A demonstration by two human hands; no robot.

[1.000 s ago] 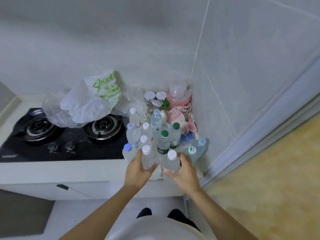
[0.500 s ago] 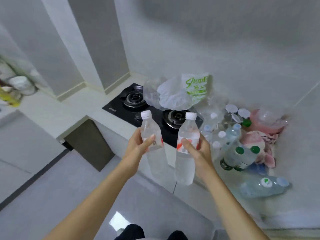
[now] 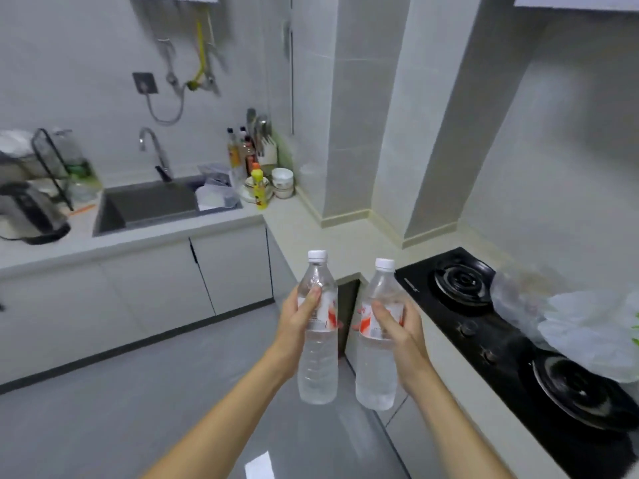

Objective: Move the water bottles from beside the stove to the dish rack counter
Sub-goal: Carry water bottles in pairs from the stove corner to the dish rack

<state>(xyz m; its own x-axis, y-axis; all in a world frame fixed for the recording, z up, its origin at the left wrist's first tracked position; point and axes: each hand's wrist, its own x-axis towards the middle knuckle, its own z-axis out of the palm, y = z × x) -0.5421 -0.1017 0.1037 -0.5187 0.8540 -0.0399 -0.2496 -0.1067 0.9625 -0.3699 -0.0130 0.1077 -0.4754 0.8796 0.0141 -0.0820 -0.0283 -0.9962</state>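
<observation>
Head view: each hand [image 3: 300, 316] grips a bottle [image 3: 318, 340], red-white labels unreadable.

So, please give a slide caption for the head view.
Left hand and right hand each carry an upright water bottle between stove and sink.

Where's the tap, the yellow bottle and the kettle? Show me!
tap [image 3: 152, 146]: head view, on its curved metal neck.
yellow bottle [image 3: 257, 190]: head view, on its yellow body.
kettle [image 3: 29, 212]: head view, on its shiny side.
</observation>
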